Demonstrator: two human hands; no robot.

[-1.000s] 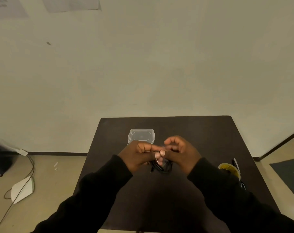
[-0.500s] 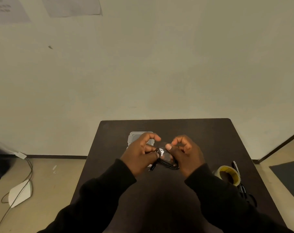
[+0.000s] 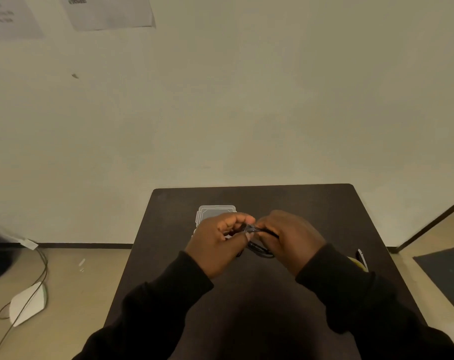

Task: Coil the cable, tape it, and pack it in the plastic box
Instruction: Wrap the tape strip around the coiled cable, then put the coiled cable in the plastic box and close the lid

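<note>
From the head view, both hands held the coiled cable (image 3: 259,249) just above the table (image 3: 350,216): left hand (image 3: 218,242) and right hand (image 3: 291,237) pinched it, apparently pressing tape around it. The plastic box (image 3: 215,211) waited just beyond.

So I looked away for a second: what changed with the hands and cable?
Both hands, left hand and right hand, closed tighter around the coiled cable, turning it. Neither let go. The plastic box stayed behind them on the table.
</note>
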